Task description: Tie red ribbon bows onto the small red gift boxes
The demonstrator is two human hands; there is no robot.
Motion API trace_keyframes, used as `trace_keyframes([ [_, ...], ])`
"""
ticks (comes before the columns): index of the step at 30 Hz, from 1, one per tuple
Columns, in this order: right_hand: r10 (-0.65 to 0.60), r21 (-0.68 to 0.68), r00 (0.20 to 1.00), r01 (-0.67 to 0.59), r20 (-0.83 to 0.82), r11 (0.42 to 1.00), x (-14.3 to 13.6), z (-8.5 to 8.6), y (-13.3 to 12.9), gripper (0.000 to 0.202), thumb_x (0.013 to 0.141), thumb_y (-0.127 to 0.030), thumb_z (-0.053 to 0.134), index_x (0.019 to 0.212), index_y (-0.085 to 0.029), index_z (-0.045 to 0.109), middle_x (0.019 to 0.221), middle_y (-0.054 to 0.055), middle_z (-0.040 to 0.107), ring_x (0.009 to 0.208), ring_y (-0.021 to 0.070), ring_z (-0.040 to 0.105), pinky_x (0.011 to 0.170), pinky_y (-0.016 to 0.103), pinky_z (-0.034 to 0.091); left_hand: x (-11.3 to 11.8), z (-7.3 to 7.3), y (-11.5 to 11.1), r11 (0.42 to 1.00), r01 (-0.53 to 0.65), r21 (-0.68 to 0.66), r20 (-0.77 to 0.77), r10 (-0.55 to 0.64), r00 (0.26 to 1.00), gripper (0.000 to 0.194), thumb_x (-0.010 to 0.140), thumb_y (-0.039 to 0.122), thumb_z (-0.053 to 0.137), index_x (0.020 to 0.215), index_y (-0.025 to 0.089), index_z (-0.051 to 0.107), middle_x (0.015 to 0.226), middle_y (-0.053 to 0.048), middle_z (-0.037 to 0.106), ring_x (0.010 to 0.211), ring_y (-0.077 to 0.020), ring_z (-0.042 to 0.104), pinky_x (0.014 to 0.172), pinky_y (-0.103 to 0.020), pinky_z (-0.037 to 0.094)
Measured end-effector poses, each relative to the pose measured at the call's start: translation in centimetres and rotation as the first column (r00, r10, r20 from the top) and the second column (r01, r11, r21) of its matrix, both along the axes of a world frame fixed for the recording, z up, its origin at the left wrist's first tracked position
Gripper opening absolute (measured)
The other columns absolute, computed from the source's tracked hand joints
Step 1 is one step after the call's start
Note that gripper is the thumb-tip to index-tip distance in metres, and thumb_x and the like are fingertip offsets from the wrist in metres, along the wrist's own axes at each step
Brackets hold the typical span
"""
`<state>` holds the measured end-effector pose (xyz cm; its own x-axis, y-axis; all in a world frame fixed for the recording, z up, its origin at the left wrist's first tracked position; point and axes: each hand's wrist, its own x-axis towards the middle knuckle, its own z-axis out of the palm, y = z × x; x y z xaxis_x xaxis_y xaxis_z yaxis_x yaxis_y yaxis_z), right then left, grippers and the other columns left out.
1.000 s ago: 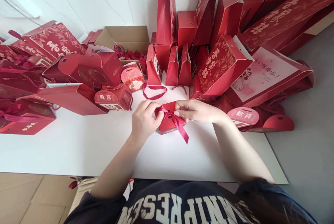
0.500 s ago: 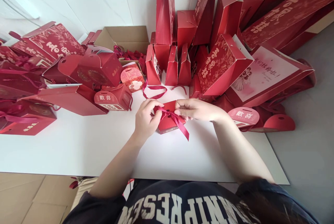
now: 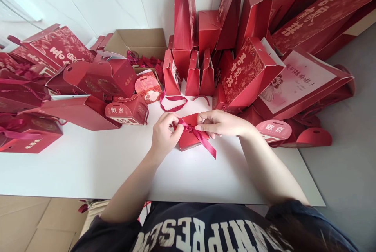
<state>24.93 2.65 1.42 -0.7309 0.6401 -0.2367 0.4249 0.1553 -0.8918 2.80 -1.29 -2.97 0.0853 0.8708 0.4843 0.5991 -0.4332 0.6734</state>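
Note:
On the white table sits a small red gift box [image 3: 187, 141], partly covered by my hands. A crimson ribbon [image 3: 207, 147] is knotted on its top, and one tail runs down over the front edge toward me. My left hand [image 3: 166, 131] pinches the ribbon at the left of the knot, thumb against fingers. From the right, my right hand [image 3: 219, 123] reaches over the box with thumb and forefinger closed on the ribbon close to the knot. Its other fingers curl beside the box's right side.
Behind the box lie a loose ribbon loop [image 3: 173, 103] and a thin cord [image 3: 202, 98]. A cardboard carton [image 3: 141, 38] holds more ribbons. Red gift boxes [image 3: 126, 109] crowd the left, and tall red bags [image 3: 249, 72] stand at the back and right. The table's edge [image 3: 205, 202] runs before me.
The ribbon's front tail has swung slightly to the right. My left fingers have shifted a little on the ribbon, and my right fingertips have moved slightly along the knot.

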Motion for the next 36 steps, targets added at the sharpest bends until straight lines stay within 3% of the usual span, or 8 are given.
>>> trace_keyframes([
  [11,-0.012,0.042,0.999,0.01,0.04,0.999,0.0,0.1,-0.2,0.028,0.092,-0.044,0.052,0.077,-0.021,0.047,0.063,-0.003,0.057,0.054,0.0111,0.049,0.053,0.023,0.036,-0.9,0.0,0.1,0.991,0.034,0.126,-0.151,-0.014,0.988,0.023,0.078,0.004,0.053,0.065,0.021,0.043,0.077,0.0,0.065,0.081,-0.0142,0.067,0.063,-0.024,0.049],
  [21,0.006,0.002,0.999,-0.006,0.036,1.0,0.0,-0.1,-0.2,0.025,0.093,-0.042,0.05,0.079,-0.022,0.041,0.058,-0.003,0.061,0.05,0.0118,0.053,0.052,0.023,0.039,-1.5,-0.1,0.3,0.991,0.074,0.111,-0.215,-0.049,0.975,0.022,0.079,0.004,0.052,0.067,0.021,0.043,0.078,0.001,0.066,0.079,-0.0137,0.067,0.06,-0.023,0.047],
  [26,-0.01,0.178,1.0,0.007,0.014,0.984,0.1,0.3,-0.4,0.021,0.091,-0.035,0.052,0.077,-0.022,0.044,0.059,-0.005,0.057,0.053,0.0108,0.048,0.056,0.024,0.035,-1.6,-0.4,0.3,0.988,0.07,0.136,-0.273,-0.03,0.962,0.02,0.078,0.004,0.052,0.069,0.021,0.046,0.08,0.001,0.067,0.078,-0.0144,0.067,0.061,-0.024,0.047],
  [30,-0.074,0.293,0.997,0.076,-0.018,0.953,0.1,0.6,-0.6,0.019,0.091,-0.035,0.053,0.078,-0.021,0.051,0.063,-0.004,0.056,0.056,0.0113,0.045,0.059,0.024,0.034,-1.6,0.2,0.2,0.989,0.054,0.135,-0.253,-0.018,0.967,0.017,0.075,0.007,0.056,0.082,0.022,0.055,0.089,-0.002,0.071,0.086,-0.0198,0.066,0.071,-0.03,0.051],
  [33,-0.066,0.221,0.998,0.069,-0.022,0.973,0.1,0.8,-0.7,0.02,0.093,-0.037,0.049,0.085,-0.021,0.055,0.062,-0.003,0.061,0.056,0.012,0.05,0.061,0.025,0.037,-1.3,1.1,-0.1,0.98,0.182,0.075,-0.139,-0.17,0.975,0.031,0.072,0.007,0.054,0.099,0.022,0.061,0.106,-0.005,0.069,0.103,-0.0238,0.062,0.089,-0.039,0.051],
  [36,-0.062,0.162,0.997,0.067,-0.036,0.984,-0.1,0.9,-0.8,0.022,0.095,-0.038,0.047,0.087,-0.02,0.057,0.059,-0.002,0.063,0.054,0.0123,0.052,0.061,0.025,0.038,-0.6,1.6,-0.4,0.964,0.264,-0.014,-0.058,-0.265,0.963,0.028,0.079,0.01,0.051,0.1,0.022,0.065,0.111,-0.005,0.067,0.108,-0.0233,0.06,0.098,-0.041,0.048],
])
